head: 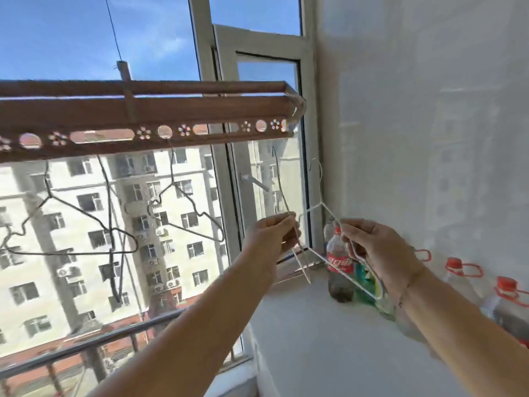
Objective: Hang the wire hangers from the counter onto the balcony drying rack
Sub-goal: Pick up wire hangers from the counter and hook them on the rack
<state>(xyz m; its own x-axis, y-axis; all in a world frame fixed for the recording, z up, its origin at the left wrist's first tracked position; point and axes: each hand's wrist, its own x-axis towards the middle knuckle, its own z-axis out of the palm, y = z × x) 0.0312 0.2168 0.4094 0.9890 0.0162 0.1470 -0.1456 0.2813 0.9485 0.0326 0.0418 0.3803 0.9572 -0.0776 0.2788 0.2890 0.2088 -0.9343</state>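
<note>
A brown drying rack (143, 110) with punched holes runs across the upper left. Two dark wire hangers (183, 207) (71, 224) hang from it. My left hand (272, 233) pinches a thin grey wire hanger (282, 196), its hook pointing up below the rack's right end. My right hand (375, 247) grips a white wire hanger (320, 204) by its shoulder, hook up near the wall. Both hands are raised above the white counter (329, 339).
A cola bottle (339, 262) and a green bottle stand on the counter by the window frame (226, 181). Several red-capped jugs (506, 299) line the white wall at right. A metal railing (86, 339) runs below the rack.
</note>
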